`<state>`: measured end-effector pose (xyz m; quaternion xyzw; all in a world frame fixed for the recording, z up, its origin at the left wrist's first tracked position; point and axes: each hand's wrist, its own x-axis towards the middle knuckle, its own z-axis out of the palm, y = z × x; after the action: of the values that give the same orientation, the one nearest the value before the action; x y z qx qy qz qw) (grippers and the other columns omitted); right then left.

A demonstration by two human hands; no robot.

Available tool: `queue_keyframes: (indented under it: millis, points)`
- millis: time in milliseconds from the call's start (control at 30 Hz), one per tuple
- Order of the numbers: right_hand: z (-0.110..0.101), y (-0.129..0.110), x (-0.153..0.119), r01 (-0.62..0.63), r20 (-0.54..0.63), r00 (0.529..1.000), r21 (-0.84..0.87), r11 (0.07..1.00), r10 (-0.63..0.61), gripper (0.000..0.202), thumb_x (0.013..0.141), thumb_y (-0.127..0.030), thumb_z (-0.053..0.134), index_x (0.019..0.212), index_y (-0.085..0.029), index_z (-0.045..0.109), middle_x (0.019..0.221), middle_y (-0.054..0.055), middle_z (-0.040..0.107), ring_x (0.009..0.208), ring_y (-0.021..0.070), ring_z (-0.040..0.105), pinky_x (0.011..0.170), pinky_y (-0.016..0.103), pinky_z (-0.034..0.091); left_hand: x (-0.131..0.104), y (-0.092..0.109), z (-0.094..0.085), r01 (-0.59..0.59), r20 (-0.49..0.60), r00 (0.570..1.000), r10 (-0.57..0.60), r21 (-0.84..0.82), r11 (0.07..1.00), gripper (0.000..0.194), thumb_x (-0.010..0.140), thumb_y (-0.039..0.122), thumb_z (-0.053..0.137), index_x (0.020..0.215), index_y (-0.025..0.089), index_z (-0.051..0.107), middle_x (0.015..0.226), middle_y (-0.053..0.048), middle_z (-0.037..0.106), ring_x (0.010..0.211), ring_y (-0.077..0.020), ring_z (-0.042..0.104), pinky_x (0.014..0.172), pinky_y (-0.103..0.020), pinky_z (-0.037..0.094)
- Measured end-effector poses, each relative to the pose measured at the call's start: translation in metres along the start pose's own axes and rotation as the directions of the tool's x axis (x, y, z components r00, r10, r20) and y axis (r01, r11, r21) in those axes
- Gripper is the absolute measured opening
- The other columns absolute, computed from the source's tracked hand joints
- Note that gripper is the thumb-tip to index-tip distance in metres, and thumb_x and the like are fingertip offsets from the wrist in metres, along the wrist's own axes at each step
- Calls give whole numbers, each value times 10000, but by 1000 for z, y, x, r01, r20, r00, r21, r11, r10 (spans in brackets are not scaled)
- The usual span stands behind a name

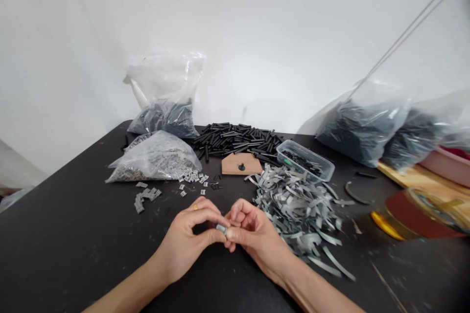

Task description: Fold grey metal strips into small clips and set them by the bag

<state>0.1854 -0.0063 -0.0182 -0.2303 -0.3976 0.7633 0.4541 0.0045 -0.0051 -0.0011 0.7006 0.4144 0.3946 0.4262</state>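
Over the front middle of the dark table, my left hand (189, 232) and my right hand (253, 232) meet fingertip to fingertip. Between them they pinch a small grey piece (221, 228); most of it is hidden by the fingers, so its exact kind does not show. A gold ring sits on one left finger. Just beyond the hands lie loose grey clips (147, 196), a few tiny black parts (216, 185) and a wooden block (231, 164) with a black knob-like piece on it. Right of my right hand spreads a heap of curved grey strips (293, 200).
Black tubes (238, 139) are piled at the back. A clear bag of grey clips (157, 159) lies left, and a clear tub (325, 171) of black parts stands right. Filled bags (362, 127) lean on the wall. An amber tape roll (414, 215) is far right.
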Motion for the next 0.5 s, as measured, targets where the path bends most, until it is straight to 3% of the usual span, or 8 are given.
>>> queue_keyframes:
  millis: [333,500]
  points:
    - [-3,7,2,-25,-14,1000,28,999,25,354,702,-181,839,854,-117,526,699,7,594,556,87,566,513,160,455,-2,2,2,12,17,1000,-12,11,1000,79,790,256,723,852,232,767,789,-13,628,808,-129,572,773,-243,425]
    - [-5,4,4,-9,-7,1000,-26,1000,8,326,710,-175,831,829,-124,532,696,0,593,545,75,542,511,153,439,0,6,-3,160,115,983,-146,-115,980,168,735,257,765,888,192,748,836,-23,640,782,-129,589,746,-239,453]
